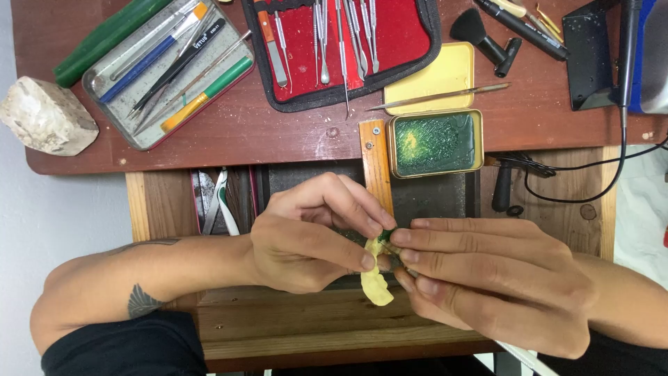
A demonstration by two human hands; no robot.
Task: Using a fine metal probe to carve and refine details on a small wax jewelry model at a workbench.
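We pinch the yellow wax piece between left hand and right hand, steadying it. The green wax tin lies open just beyond, within reach.

Two bare hands, left hand and right hand, black short sleeve at lower left, dark wing-shaped tattoo on left forearm, fainter marking above it

The upper part of the yellow piece lay hidden between the fingertips of the left hand and the right hand; a green bit at the pinch was too small to identify. Above the grip, the red instrument case was cut off by the top edge. Right of it, the blue-and-grey device ran off frame.
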